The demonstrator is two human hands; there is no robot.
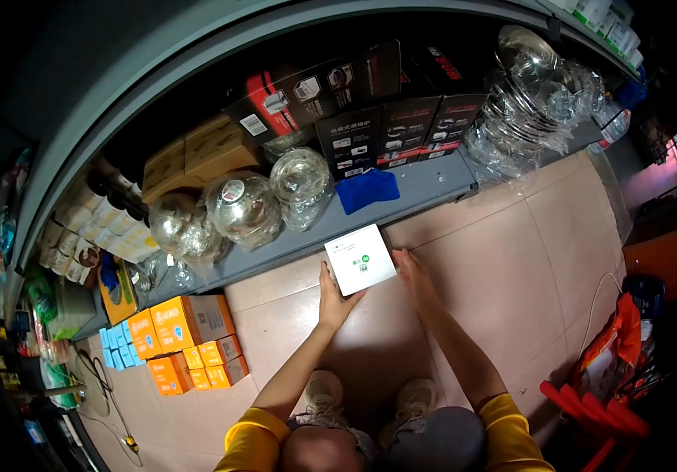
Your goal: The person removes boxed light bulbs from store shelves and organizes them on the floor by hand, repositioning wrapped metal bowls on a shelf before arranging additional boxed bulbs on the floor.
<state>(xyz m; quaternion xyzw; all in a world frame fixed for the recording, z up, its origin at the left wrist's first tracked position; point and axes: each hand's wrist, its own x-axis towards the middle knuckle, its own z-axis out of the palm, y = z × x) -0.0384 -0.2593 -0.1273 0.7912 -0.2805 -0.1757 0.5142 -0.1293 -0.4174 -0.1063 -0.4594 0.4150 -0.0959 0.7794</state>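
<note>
A white box (pixel 359 271) with green print on its top is held in front of me, above the tiled floor and close to the shelf edge. My left hand (pixel 337 297) grips its left side and near corner, with the thumb along the near edge. On the opposite side, my right hand (pixel 415 277) has its fingers against the box's right edge; part of that grip is hidden. Just beyond the box, a blue cloth (pixel 367 191) lies on the grey shelf (pixel 425 186).
Plastic-wrapped metal bowls (pixel 245 210), black boxes (pixel 409 130) and brown cartons (pixel 197 157) line the shelf. Stacked wrapped metalware (pixel 523 110) stands at its right end. Orange boxes (pixel 189 334) and light-blue boxes (pixel 120 346) sit on the floor at left; a red stool (pixel 594 413) is at right.
</note>
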